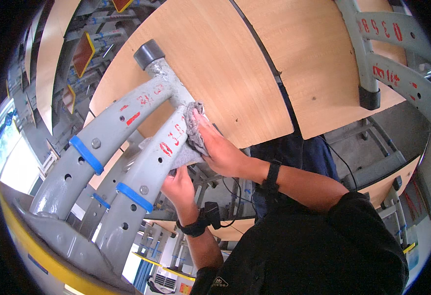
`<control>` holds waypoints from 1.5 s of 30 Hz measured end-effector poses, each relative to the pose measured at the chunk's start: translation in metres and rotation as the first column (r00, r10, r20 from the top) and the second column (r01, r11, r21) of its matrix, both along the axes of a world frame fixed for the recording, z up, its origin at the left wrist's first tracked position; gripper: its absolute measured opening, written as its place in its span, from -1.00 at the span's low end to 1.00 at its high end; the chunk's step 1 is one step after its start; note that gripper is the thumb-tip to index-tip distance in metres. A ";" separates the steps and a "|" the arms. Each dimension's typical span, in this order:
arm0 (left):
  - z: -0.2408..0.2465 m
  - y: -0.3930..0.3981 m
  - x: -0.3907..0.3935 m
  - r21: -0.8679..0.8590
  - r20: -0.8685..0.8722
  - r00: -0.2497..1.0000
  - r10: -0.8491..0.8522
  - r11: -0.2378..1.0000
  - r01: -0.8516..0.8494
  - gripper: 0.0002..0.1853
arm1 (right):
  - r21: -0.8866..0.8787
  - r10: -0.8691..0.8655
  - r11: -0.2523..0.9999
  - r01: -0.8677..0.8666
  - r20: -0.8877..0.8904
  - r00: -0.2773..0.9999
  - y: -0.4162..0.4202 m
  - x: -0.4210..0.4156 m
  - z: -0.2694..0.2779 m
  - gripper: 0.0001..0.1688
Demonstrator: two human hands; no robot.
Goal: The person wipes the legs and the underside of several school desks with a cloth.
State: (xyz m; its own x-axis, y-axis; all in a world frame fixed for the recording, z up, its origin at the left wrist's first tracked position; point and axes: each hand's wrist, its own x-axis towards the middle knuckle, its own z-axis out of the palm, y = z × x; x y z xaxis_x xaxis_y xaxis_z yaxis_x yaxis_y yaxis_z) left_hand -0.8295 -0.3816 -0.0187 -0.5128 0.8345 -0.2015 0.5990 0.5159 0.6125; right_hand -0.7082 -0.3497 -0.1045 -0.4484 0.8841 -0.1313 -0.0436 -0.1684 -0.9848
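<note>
A grey metal leg frame (152,162) slants across the left of the view, with two curved tubes joined to a crossbar under a black foot cap (149,54). Its tubes carry blue bands (134,197), bolt holes and worn red markings. My right hand (221,149) presses a crumpled grey cloth (195,129) to the side of the nearer tube, close to the crossbar. Below it, my left hand (180,188) grips the cloth's lower part at the tube's underside; its fingers are partly hidden behind the metal. Both wrists wear black straps.
Two light wood tabletops (219,73) lie beyond the frame, split by a dark gap. Another grey leg frame (368,66) stands at the upper right. A yellow-edged board (49,261) is at the frame's lower left end. More stacked furniture and a black cable (342,162) surround me.
</note>
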 end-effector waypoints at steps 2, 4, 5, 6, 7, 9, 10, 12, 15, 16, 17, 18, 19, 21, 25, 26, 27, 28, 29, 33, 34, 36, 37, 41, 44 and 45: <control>0.010 0.001 -0.004 -0.031 0.167 0.971 0.171 0.985 -0.168 -0.53 | 0.036 -0.016 0.999 0.016 0.007 1.000 -0.001 -0.004 0.011 -0.06; 0.031 0.006 0.001 -0.136 0.137 0.938 0.320 0.944 -0.302 -0.52 | 0.105 0.049 0.994 -0.039 -0.100 0.994 0.009 -0.005 0.046 -0.07; 0.036 0.005 0.002 -0.068 0.229 0.910 0.344 0.939 -0.338 -0.50 | 0.143 0.081 0.988 -0.060 -0.149 0.986 0.014 -0.004 0.066 -0.08; 0.043 0.004 0.003 -0.010 0.321 0.876 0.360 0.926 -0.377 -0.48 | 0.151 0.114 0.986 -0.078 -0.250 0.962 0.018 0.000 0.090 -0.09; 0.048 0.000 0.004 0.048 0.408 0.835 0.370 0.904 -0.424 -0.46 | 0.164 0.153 0.981 -0.100 -0.353 0.923 0.019 0.003 0.110 -0.10; 0.055 -0.004 0.006 0.147 0.581 0.734 0.352 0.842 -0.520 -0.42 | 0.150 0.105 0.987 -0.058 -0.333 0.937 0.017 -0.001 0.115 -0.05; 0.056 -0.004 0.008 0.187 0.662 0.675 0.327 0.799 -0.571 -0.40 | 0.187 0.111 0.981 -0.051 -0.325 0.939 0.016 -0.002 0.102 -0.05; 0.054 0.001 0.011 0.270 0.644 0.720 0.258 0.804 -0.530 -0.39 | 0.204 0.079 0.979 -0.017 -0.299 0.951 0.014 -0.003 0.075 -0.04; 0.036 0.013 0.011 0.260 0.422 0.883 0.206 0.906 -0.335 -0.42 | 0.129 0.001 0.991 0.028 -0.220 0.976 0.012 -0.001 0.041 -0.04; 0.028 0.010 0.008 0.187 0.412 0.876 0.249 0.918 -0.349 -0.43 | 0.091 -0.004 0.996 0.021 -0.179 0.984 0.015 0.000 0.034 -0.04; 0.022 0.006 0.005 0.113 0.400 0.869 0.292 0.925 -0.363 -0.44 | 0.053 -0.008 0.999 0.015 -0.138 0.990 0.017 0.001 0.033 -0.04; 0.018 0.007 0.005 0.119 0.411 0.874 0.259 0.935 -0.333 -0.45 | 0.071 -0.008 0.997 0.015 -0.095 0.995 0.021 0.002 0.037 -0.06; 0.020 0.007 0.007 0.069 0.413 0.862 0.295 0.933 -0.353 -0.45 | 0.070 0.005 0.998 0.001 -0.086 0.996 0.023 0.001 0.044 -0.07; 0.033 0.007 0.013 -0.037 0.410 0.834 0.369 0.920 -0.389 -0.45 | 0.062 0.032 0.998 -0.028 -0.065 0.997 0.027 -0.004 0.072 -0.10; 0.038 -0.005 0.025 0.250 0.799 0.577 0.169 0.779 -0.575 -0.66 | 0.130 0.060 0.991 -0.016 -0.343 0.937 0.043 -0.007 0.119 -0.14; 0.032 -0.009 0.014 0.271 0.600 0.781 0.176 0.873 -0.405 -0.66 | 0.145 0.035 0.989 0.013 -0.324 0.945 0.041 -0.009 0.111 -0.13; 0.025 -0.015 0.009 0.238 0.361 0.922 0.139 0.942 -0.236 -0.67 | 0.163 0.019 0.986 0.032 -0.302 0.953 0.035 -0.011 0.090 -0.12; 0.022 -0.017 0.009 0.154 0.105 0.993 0.058 0.985 -0.074 -0.68 | 0.181 0.000 0.982 0.052 -0.278 0.961 0.029 -0.011 0.071 -0.12; 0.026 0.000 0.023 0.102 0.099 0.975 0.198 0.973 -0.208 -0.69 | 0.134 -0.015 0.990 0.047 -0.230 0.973 0.023 -0.010 0.052 -0.11; 0.004 0.002 0.019 0.166 0.176 0.971 0.162 0.967 -0.192 -0.75 | 0.023 -0.067 0.997 0.069 -0.080 0.995 0.017 -0.010 0.033 -0.09; 0.005 0.003 0.020 0.158 0.172 0.968 0.183 0.965 -0.210 -0.75 | 0.010 -0.080 0.997 0.080 -0.055 0.995 0.016 -0.011 0.040 -0.08; 0.022 -0.005 0.012 0.139 0.167 0.978 0.121 0.980 -0.145 -0.73 | 0.012 -0.023 1.000 0.024 -0.084 0.996 0.014 -0.005 0.075 -0.08; 0.033 -0.008 0.011 0.130 0.164 0.982 0.092 0.985 -0.114 -0.71 | 0.015 0.008 1.000 -0.007 -0.099 0.995 0.016 0.000 0.096 -0.07; 0.041 -0.019 -0.002 0.123 0.308 0.938 0.159 0.971 -0.205 -0.64 | 0.124 0.055 0.992 -0.030 -0.203 0.978 0.010 0.004 0.094 -0.07; 0.017 -0.013 -0.005 0.215 0.294 0.945 0.144 0.954 -0.212 -0.70 | 0.042 -0.070 0.996 0.077 -0.138 0.988 0.002 -0.006 0.054 -0.03; 0.015 -0.007 0.000 0.232 0.258 0.957 0.133 0.953 -0.195 -0.71 | 0.016 -0.077 0.997 0.079 -0.097 0.992 0.008 -0.003 0.051 -0.02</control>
